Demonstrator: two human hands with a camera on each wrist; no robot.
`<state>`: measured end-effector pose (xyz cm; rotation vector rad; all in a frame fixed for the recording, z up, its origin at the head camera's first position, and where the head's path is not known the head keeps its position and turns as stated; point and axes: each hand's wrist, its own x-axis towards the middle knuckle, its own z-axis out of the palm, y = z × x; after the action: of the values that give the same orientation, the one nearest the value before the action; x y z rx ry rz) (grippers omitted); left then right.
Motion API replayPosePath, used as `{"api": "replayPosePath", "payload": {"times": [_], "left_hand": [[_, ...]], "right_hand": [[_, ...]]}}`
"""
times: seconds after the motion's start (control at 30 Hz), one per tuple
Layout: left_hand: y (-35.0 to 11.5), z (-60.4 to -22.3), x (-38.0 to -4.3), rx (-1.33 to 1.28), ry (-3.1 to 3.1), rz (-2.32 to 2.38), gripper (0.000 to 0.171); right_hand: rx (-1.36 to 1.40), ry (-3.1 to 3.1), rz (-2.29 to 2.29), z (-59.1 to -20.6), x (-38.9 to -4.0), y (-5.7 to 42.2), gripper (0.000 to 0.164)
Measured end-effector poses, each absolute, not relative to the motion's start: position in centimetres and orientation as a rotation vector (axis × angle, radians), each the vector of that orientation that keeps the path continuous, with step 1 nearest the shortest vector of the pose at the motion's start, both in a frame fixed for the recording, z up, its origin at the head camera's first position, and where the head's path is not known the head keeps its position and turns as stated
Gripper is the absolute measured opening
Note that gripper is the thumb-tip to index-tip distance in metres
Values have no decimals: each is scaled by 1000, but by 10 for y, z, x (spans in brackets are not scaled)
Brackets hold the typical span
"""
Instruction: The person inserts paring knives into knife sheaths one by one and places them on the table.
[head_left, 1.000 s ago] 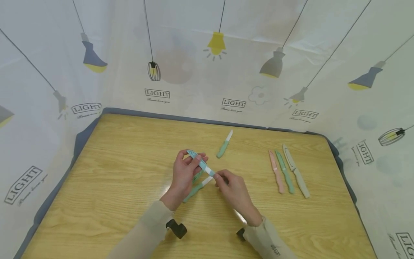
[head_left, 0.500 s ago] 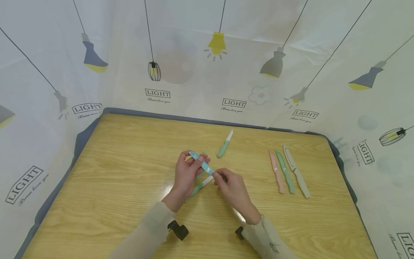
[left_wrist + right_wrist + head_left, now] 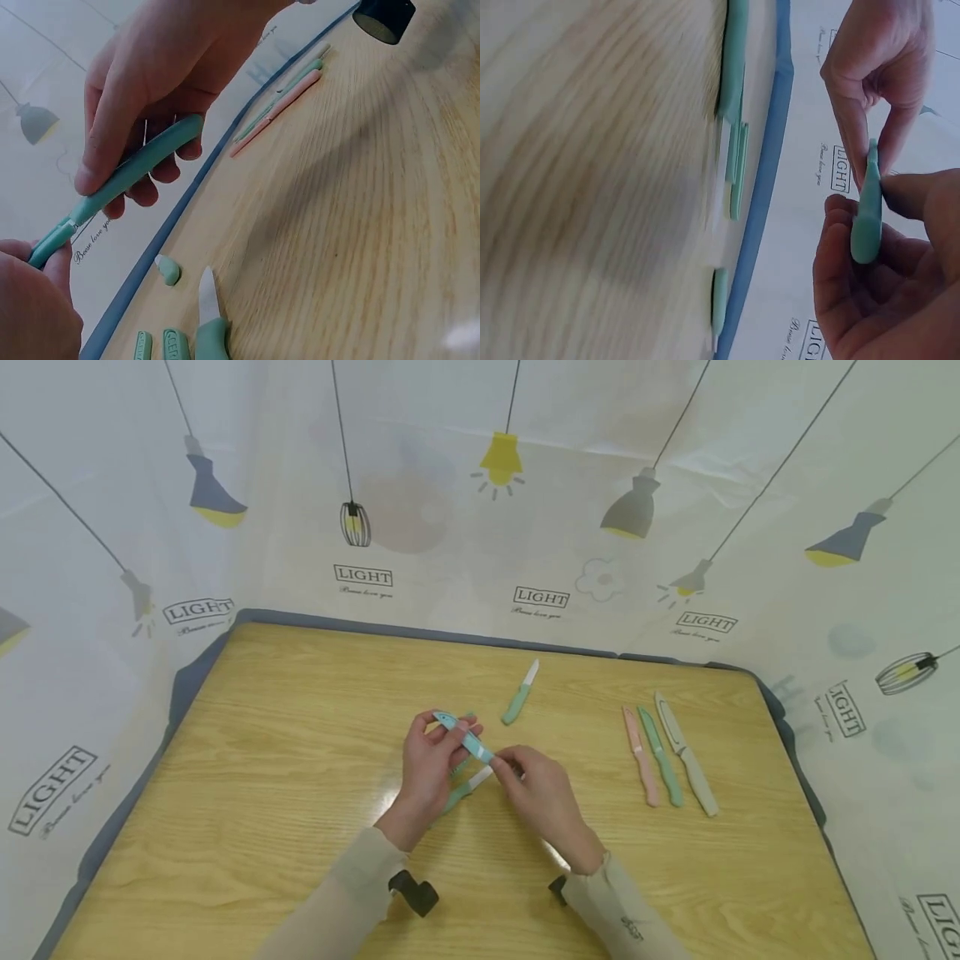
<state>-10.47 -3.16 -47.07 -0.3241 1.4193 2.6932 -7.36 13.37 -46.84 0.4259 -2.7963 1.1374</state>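
Held over the middle of the table is a green-handled paring knife (image 3: 142, 169) with a blue-green blade sheath (image 3: 447, 721). My left hand (image 3: 429, 764) pinches the sheath between thumb and fingers. My right hand (image 3: 546, 797) grips the handle, its thumb along it in the left wrist view. The sheath covers the blade and sits at or very near the handle. Below the hands lies a bare-bladed green knife (image 3: 459, 795), partly hidden in the head view. Next to it lie two loose green sheaths (image 3: 176, 345).
Another bare-bladed green knife (image 3: 517, 702) lies farther back. At the right, a pink knife (image 3: 640, 760), a green knife (image 3: 661, 758) and a larger beige knife (image 3: 686, 756) lie side by side. A printed curtain (image 3: 450, 527) surrounds the wooden table (image 3: 300, 735).
The white gap between sheath and handle has narrowed as my two hands came slightly closer together. The knives on the table have not moved.
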Motion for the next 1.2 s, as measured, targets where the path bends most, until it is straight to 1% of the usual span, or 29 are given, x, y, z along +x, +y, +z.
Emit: {"api": "replayPosePath", "payload": {"times": [0.23,0.43,0.6,0.73,0.97,1.2], "left_hand": [[-28,-473,-105,-371,1412,2704,42],[-28,-476,-106,-277,1440,2631,44],[-42,-474,-107,-217,1613,2511,46],[-59,-470,-110,-272,1709,2475,49],[-85,-471,-116,-370,1732,2486,46],[-100,-469,-118,-421,1764,2449,45]], "right_hand": [[476,-2874,827,-467,-73,141,23],[483,-2866,688,-470,-74,150,22],[399,-2876,729,-470,-74,166,22],[338,-2871,728,-472,-76,185,24],[223,-2979,683,-475,-82,222,27],[113,-3080,630,-477,-87,248,30]]}}
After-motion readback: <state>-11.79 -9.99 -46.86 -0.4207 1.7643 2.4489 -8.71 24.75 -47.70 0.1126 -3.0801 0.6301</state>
